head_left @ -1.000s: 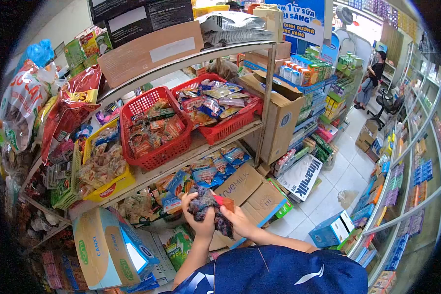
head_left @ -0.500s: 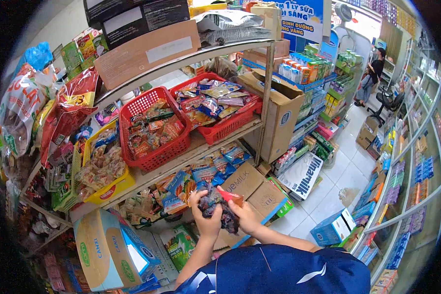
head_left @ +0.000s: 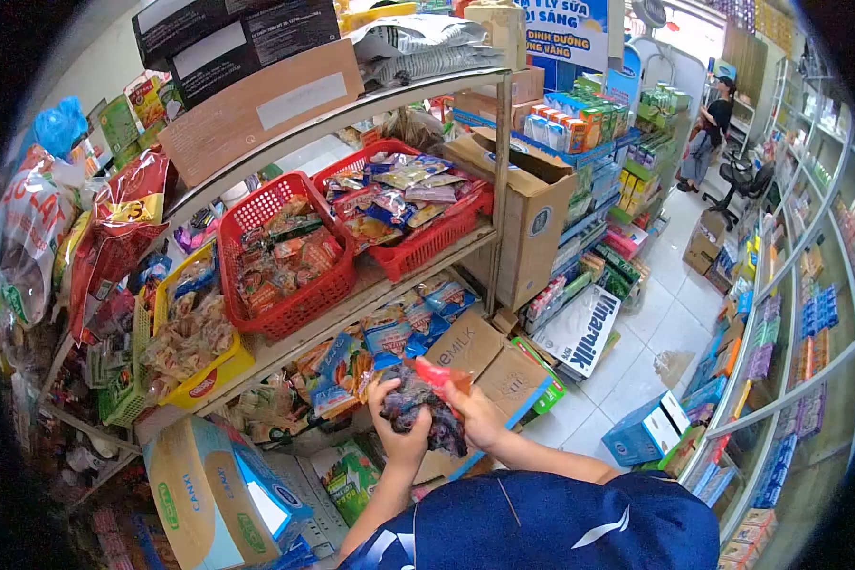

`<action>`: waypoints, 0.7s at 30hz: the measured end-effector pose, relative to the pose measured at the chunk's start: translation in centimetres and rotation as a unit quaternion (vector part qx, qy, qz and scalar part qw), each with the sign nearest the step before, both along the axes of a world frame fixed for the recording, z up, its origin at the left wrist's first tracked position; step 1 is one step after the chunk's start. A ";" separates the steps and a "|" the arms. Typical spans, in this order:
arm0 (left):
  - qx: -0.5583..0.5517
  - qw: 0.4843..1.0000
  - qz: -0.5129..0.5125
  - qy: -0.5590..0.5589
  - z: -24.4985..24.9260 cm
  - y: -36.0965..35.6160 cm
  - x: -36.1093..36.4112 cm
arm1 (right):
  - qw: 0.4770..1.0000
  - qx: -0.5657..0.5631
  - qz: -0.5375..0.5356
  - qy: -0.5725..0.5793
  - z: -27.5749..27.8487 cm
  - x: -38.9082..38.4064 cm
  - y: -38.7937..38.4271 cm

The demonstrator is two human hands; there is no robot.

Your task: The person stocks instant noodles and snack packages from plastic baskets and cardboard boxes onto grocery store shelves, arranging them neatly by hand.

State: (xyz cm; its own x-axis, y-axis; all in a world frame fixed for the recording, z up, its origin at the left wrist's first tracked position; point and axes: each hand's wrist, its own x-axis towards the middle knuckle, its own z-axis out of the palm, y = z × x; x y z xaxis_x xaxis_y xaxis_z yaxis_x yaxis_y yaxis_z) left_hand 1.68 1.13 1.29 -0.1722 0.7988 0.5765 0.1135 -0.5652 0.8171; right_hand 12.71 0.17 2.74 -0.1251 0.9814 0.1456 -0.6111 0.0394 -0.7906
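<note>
Hands closed around a dark bundle, lower centre.
Its red-topped part sits loosely between fingers; an uneven squeeze could let it slip free.

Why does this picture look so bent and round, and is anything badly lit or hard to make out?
Head view: a wide, fisheye-like look, black corners, upper shelf bowed; the far doorway glares white; shine marks the red bag; lower left is dim; the dark bundle in the left hand shows little fine detail.
</note>
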 end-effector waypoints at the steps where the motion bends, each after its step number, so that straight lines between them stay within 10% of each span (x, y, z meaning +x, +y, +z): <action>1: -0.001 1.000 -0.001 0.002 -0.4 -0.1 -0.1 | 1.000 -0.001 -0.001 0.002 0.5 0.4 -0.2; 5: -0.090 0.987 0.020 0.135 -3.0 0.3 -0.5 | 0.997 0.012 -0.080 0.011 0.2 2.3 0.6; 9: -0.265 0.935 -0.122 -0.200 -5.4 1.2 -1.2 | 0.996 0.034 -0.043 0.072 3.5 4.0 0.7; 11: -0.305 0.886 -0.237 -0.259 -5.0 1.9 -2.7 | 0.994 0.052 0.023 -0.091 1.5 5.1 1.4; 17: -0.287 0.917 -0.257 0.102 -1.2 0.3 -2.1 | 0.955 0.079 -0.090 -0.270 -0.4 4.3 3.3; 21: -0.312 0.927 -0.197 0.066 -0.6 0.6 -1.0 | 0.878 0.109 -0.235 -0.402 -2.2 3.6 3.6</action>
State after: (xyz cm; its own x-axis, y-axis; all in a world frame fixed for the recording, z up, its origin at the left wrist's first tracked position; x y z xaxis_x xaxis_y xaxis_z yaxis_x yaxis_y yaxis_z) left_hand 0.71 1.72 0.71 0.2423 0.9699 -0.0235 0.1204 -0.0060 0.9927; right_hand 16.32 3.75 0.49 0.1375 0.9123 0.3858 0.2647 0.3415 -0.9019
